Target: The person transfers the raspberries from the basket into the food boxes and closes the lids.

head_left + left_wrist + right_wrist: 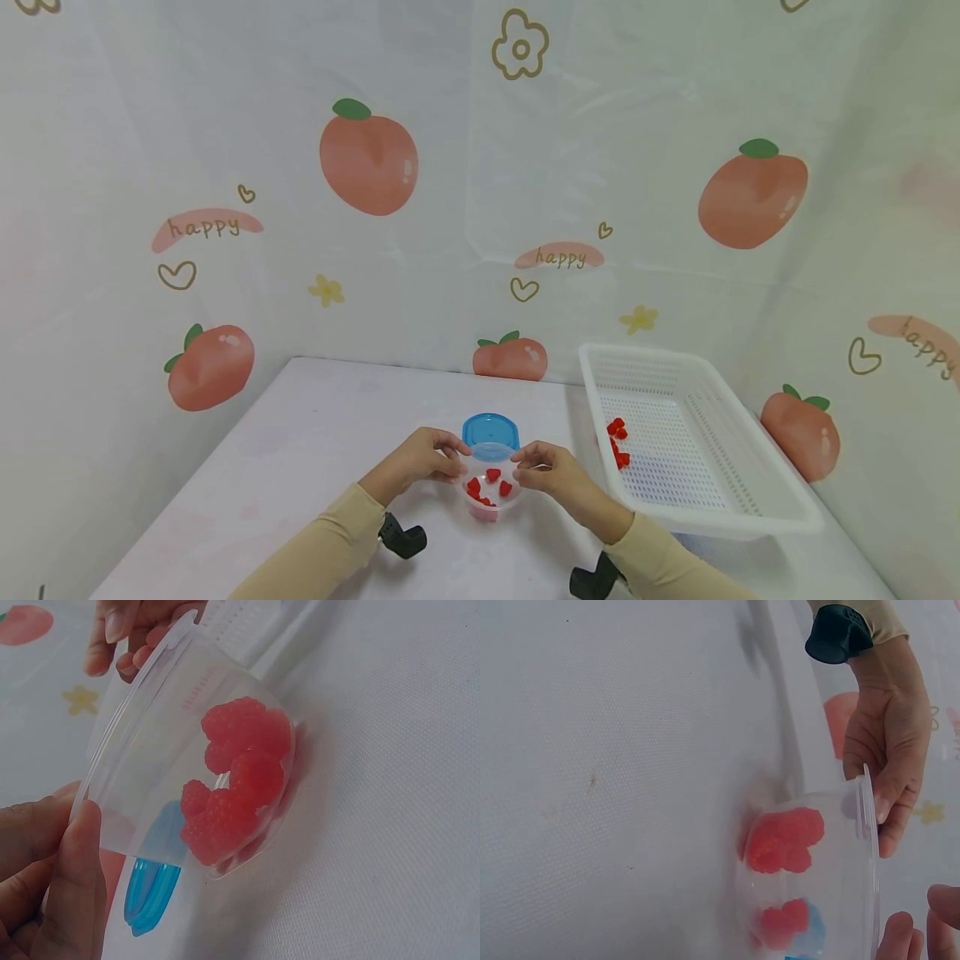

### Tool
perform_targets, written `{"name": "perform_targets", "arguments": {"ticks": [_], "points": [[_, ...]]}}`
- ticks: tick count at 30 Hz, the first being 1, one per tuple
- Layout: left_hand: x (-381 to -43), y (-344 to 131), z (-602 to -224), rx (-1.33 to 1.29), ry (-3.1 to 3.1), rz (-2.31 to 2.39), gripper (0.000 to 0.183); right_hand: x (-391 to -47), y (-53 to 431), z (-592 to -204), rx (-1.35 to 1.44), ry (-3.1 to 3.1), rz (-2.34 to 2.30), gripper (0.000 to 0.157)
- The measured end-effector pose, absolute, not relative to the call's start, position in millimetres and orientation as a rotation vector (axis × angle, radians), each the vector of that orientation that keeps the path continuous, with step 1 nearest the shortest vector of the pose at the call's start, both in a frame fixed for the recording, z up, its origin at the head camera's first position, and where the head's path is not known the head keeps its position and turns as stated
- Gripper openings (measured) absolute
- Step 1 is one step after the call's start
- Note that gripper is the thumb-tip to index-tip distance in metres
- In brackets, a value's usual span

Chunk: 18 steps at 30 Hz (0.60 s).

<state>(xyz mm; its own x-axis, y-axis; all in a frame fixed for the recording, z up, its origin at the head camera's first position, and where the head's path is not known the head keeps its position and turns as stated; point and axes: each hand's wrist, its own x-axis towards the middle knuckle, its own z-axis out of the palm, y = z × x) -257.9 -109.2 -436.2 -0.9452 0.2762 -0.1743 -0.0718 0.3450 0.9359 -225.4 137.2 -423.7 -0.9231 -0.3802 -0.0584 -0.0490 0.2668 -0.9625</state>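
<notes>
In the head view, your left hand reaches in from the left of the transparent tub, fingers bent at its rim; your right hand meets it from the right. The tub has red berries in its bottom. Your fingers hide parts of the rim, and your sleeves run off the frame. Just beyond the tub is a blue lid; to its right is a white basket with more red pieces. To its left the desk stretches away, with its far edge along the printed sheet.

In the left wrist view, your left hand pinches the tub's rim between thumb and fingers. Your right hand, cut off above, has bent fingers at the tub's other side; you cannot tell whether they grip. The lid is partly behind the tub.

In the right wrist view, your right fingertips are beside the tub's rim, slightly spread, the rest out of frame. The tub is cut off too, its berries blurred through the wall.
</notes>
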Motion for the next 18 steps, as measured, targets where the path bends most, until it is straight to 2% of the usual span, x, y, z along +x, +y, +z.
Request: {"name": "perform_targets", "arguments": {"ticks": [18], "points": [[-259.0, -110.4, -437.0, 0.193, 2.300, 1.631, 0.023, -227.2, 138.7, -409.3, -0.431, 2.309, -1.742, 0.033]]}}
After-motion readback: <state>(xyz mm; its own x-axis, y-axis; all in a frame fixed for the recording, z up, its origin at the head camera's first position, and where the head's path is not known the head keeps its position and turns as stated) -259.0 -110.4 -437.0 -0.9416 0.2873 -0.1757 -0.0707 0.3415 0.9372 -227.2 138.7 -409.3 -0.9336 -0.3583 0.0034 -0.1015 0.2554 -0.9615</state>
